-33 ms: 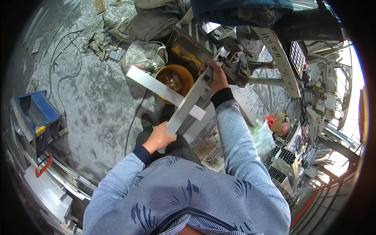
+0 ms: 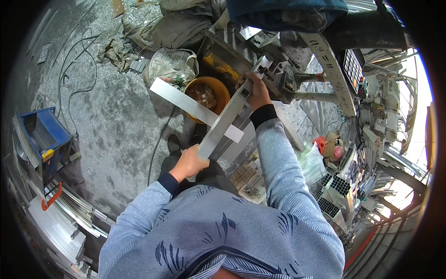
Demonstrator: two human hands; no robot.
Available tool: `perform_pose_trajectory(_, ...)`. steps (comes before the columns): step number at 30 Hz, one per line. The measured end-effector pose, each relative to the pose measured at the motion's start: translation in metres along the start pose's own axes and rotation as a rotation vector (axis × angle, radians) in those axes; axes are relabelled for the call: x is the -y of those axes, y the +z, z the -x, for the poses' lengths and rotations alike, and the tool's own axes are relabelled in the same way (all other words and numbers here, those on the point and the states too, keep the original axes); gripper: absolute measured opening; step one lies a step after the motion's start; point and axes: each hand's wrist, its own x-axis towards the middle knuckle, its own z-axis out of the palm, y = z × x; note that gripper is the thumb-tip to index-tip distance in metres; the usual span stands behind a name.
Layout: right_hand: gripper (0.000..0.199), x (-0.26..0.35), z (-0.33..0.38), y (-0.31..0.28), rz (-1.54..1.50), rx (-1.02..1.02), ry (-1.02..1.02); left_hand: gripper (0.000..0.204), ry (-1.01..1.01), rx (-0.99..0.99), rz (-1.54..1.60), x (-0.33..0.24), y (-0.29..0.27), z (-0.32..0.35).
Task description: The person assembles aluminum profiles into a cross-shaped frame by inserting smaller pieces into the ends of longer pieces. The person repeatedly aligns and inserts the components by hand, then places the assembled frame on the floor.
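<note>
Your left hand (image 2: 189, 162) grips the near end of a long silver bar (image 2: 222, 124). Your right hand (image 2: 257, 93) grips it close to the far end, beside the machine (image 2: 289, 83). The bar crosses over a flat pale strip (image 2: 179, 98), near the yellow bucket (image 2: 225, 89). Nothing looks moved since a blink ago, so your hold seems steady.

Long bar (image 2: 220, 128) is showing smooth, satin-bright metal; crossing strip (image 2: 179, 99) is reflecting light off a smooth, pale face. Bucket (image 2: 222, 87) is looking like plastic. Floor (image 2: 111, 125) is appearing rough, glitter-flecked. Right sleeve (image 2: 283, 149) is showing matt, striped cloth.
</note>
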Motion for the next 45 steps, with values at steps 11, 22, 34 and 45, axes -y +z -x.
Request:
perform_pose_trajectory(11,0.013,-0.004,-0.006,-0.002,-0.058,-0.012,-0.018,0.035,0.000,0.004,0.032,0.007,0.002,-0.003)
perform_pose_trajectory(22,0.015,-0.002,0.003,0.002,-0.026,-0.019,-0.025,0.033,0.016,-0.001,0.004,0.008,0.002,-0.002)
perform_pose_trajectory(34,0.014,-0.003,0.002,0.000,0.022,-0.018,-0.035,0.030,0.018,-0.015,0.020,0.004,0.002,0.001)
perform_pose_trajectory(45,0.020,-0.102,0.069,0.034,0.232,-0.037,-0.225,0.037,0.062,-0.071,-0.205,0.076,-0.026,0.070)
